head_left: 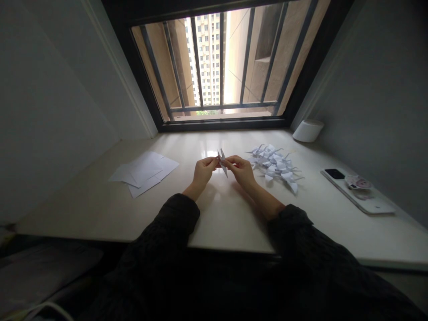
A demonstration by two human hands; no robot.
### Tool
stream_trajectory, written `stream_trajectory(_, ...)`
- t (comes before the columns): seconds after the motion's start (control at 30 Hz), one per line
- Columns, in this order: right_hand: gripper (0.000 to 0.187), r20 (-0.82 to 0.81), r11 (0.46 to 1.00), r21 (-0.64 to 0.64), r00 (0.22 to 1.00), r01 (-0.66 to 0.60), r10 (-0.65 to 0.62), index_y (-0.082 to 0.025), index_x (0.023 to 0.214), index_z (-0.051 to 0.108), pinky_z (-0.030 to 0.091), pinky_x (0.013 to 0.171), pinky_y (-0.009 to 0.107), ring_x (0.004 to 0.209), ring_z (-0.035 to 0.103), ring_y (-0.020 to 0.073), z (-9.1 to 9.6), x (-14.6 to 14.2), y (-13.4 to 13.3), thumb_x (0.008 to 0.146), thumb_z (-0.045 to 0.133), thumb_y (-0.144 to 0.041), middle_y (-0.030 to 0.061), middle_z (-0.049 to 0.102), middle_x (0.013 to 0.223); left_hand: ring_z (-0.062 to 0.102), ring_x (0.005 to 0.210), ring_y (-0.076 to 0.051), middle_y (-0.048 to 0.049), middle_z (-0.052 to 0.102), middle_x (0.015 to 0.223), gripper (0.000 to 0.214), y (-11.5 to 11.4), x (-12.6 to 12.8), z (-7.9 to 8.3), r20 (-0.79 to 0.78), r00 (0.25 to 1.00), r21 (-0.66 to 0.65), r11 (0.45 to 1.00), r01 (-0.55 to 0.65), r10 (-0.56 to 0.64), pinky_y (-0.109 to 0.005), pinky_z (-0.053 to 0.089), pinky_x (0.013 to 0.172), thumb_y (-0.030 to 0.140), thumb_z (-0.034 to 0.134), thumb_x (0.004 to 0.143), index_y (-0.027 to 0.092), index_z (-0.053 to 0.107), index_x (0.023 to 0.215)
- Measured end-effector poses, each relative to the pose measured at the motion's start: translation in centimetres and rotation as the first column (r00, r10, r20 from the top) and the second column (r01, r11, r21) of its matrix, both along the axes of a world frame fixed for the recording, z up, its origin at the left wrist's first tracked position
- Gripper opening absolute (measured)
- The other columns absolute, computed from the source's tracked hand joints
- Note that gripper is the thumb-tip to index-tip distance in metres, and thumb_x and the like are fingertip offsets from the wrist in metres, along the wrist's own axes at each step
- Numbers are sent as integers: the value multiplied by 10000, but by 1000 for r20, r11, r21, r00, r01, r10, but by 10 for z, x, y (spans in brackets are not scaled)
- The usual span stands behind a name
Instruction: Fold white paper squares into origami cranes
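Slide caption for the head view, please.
Left hand and right hand pinch a folded white paper, loose sheets at left, heaped paper cranes at right.

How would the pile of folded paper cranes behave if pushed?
The paper cranes look light, being thin folded paper, so would probably slide easily. Their overlapping points may snag, dragging neighbours along. The narrow tips would likely bend.

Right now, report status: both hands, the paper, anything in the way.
Left hand and right hand pinching folded paper. Paper pointed at both ends. Nothing seen blocking; folded pile right, loose sheets left.
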State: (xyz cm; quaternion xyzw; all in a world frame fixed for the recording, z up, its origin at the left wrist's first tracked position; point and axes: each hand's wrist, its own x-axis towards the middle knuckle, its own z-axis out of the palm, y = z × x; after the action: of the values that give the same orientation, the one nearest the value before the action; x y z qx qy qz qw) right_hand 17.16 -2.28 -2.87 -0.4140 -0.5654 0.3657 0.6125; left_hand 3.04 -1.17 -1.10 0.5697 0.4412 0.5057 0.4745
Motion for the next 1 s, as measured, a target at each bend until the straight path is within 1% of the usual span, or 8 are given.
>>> stream_trajectory(0.13, 287, -2, 1000, -12, 1000, 4, -4, -224, 731, 733, 496, 651, 301, 754, 614, 175, 3, 0, -1, 660, 721, -502, 36, 669, 824, 659, 763, -206, -59, 701, 744, 379, 1, -1, -1, -5, 1000, 31, 1000, 4, -4, -325, 458, 715, 547, 629, 715, 183, 714, 774)
stream_trajectory(0.3, 243, -37, 1000, -13, 999, 14, -14, -220, 729, 737, 488, 679, 317, 781, 634, 194, 0, 0, 0, 649, 746, -449, 42, 688, 830, 661, 774, -210, -68, 705, 768, 362, 1, 1, -3, 6, 1000, 55, 998, -3, 3, -327, 466, 706, 522, 616, 736, 178, 714, 790)
stream_trajectory(0.47, 304, -79, 994, -63, 993, 84, -89, -210, 817, 738, 497, 684, 325, 748, 656, 201, -2, 0, 2, 632, 759, -449, 49, 723, 815, 664, 795, -202, -65, 711, 795, 350, 1, 3, -5, 10, 1000, 52, 999, 3, -4, -308, 475, 697, 505, 604, 752, 177, 711, 811)
stream_trajectory(0.53, 315, -106, 991, -84, 988, 102, -111, -205, 815, 737, 499, 675, 324, 731, 663, 203, -2, 1, 3, 622, 763, -452, 49, 729, 796, 665, 796, -201, -64, 708, 779, 344, 2, 4, -6, 10, 1000, 57, 998, 2, -3, -305, 477, 693, 496, 606, 755, 174, 712, 815)
stream_trajectory(0.67, 311, -146, 991, -92, 984, 93, -106, -204, 785, 735, 502, 652, 323, 711, 668, 206, -4, 1, 5, 589, 781, -441, 48, 733, 788, 667, 783, -195, -63, 707, 767, 314, 2, 4, -6, 7, 1000, 89, 996, 7, -7, -302, 481, 685, 461, 602, 771, 173, 716, 818)
stream_trajectory(0.83, 318, -98, 986, -115, 986, 123, -134, -196, 785, 739, 492, 637, 319, 700, 661, 203, -4, 2, 4, 578, 788, -433, 53, 736, 790, 662, 749, -184, -62, 707, 752, 268, 1, 4, -4, -3, 1000, 106, 994, 0, 0, -292, 482, 665, 410, 602, 780, 169, 719, 786)
stream_trajectory(1.0, 274, -22, 981, -51, 982, 188, -189, -193, 763, 745, 444, 603, 291, 643, 624, 169, 0, 1, -1, 603, 775, -414, 42, 726, 736, 651, 718, -176, -57, 700, 722, 291, 0, 4, -3, -6, 1000, 96, 995, 1, -1, -291, 485, 657, 431, 605, 776, 164, 722, 778)
